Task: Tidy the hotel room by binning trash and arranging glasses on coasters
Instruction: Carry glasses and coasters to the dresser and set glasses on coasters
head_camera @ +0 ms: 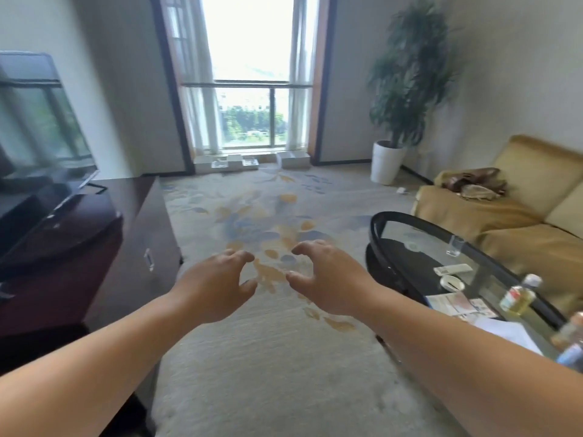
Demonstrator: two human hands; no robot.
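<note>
We hold both arms out ahead over the carpet. Our left hand (217, 279) and right hand (325, 275) hang near each other without touching, fingers loosely curled, gripping nothing. We judge them free and ready for a first pick.

The work lies at four o'clock. There the coffee table (375, 225) carries a clear glass (455, 246) standing upright toward its far side. A bottle (520, 294) of yellow drink stands nearer us by the rim, with loose papers (460, 305) between them. The glass seems to stand on bare tabletop, so it likely needs a coaster. A small white round thing (451, 283) beside the papers may be one, though it is too blurred to tell.

No bin shows. At twelve o'clock the window ledge (202, 165) may hold more glasses, too small to tell.
</note>
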